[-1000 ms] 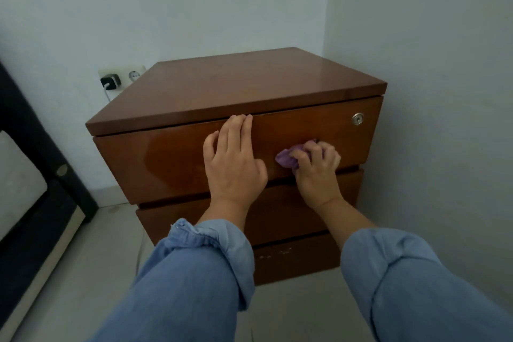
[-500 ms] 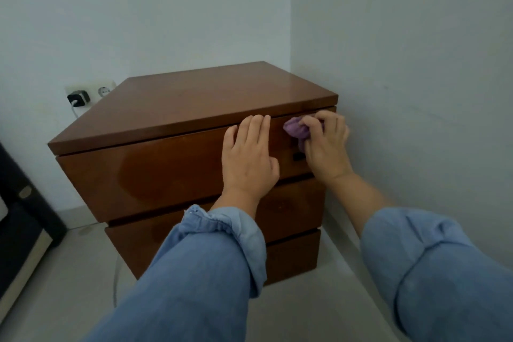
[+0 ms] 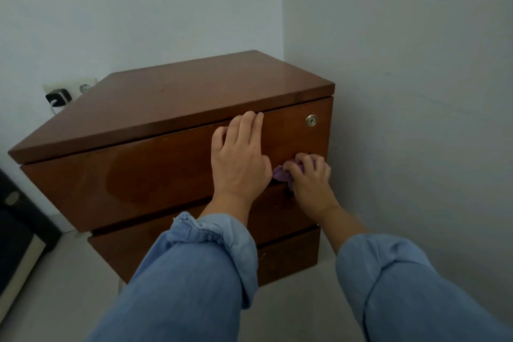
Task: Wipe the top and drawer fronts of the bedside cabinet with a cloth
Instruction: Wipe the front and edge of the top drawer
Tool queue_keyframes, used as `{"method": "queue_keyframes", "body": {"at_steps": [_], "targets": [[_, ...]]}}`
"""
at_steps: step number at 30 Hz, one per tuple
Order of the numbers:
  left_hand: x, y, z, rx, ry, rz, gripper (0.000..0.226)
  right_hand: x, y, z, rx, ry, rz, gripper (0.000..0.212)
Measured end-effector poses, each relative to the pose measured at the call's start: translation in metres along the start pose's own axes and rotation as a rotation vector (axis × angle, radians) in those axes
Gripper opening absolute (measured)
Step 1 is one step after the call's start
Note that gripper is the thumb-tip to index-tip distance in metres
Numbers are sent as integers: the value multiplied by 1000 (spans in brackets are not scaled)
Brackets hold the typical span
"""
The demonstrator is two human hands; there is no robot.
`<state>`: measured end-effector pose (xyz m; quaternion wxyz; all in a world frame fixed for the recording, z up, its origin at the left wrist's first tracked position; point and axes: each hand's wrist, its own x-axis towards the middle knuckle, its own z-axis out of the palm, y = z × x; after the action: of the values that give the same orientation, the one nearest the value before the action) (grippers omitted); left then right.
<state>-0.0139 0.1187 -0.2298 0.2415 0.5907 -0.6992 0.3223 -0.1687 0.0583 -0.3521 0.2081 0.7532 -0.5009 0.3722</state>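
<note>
Glossy brown bedside cabinet (image 3: 172, 103) in a pale-walled corner, left hand (image 3: 238, 158) flat on the top drawer front (image 3: 133, 175), right hand (image 3: 311, 178) gripping a bunched purple cloth (image 3: 280, 173) at its lower edge, wall socket (image 3: 69, 90) behind.

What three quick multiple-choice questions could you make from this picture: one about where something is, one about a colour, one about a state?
1. Where is the round lock?
A. top drawer, right end
B. bottom drawer
C. cabinet top

2. What colour is the cloth?
A. white
B. purple
C. green

3. How is the left hand?
A. clenched in a fist
B. flat on the top drawer
C. hanging free

Answers: A, the lock sits near the drawer's right edge; B, purple shows beside the right hand; B, straight fingers lie against the wood.
</note>
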Motion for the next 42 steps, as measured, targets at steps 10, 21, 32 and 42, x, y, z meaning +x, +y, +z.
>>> {"method": "queue_keyframes", "body": {"at_steps": [10, 21, 32, 42], "targets": [[16, 31, -11, -35, -132, 59, 76, 70, 40, -76, 76, 275, 126, 36], [21, 29, 15, -17, 22, 56, 73, 34, 29, -18, 118, 169, 256, 34], [3, 31, -6, -95, -138, 29, 77, -20, 26, -32, -13, -321, 326, 35], [-102, -39, -19, -120, -410, -189, 65, -23, -32, -69, 213, -473, 327, 52]]}}
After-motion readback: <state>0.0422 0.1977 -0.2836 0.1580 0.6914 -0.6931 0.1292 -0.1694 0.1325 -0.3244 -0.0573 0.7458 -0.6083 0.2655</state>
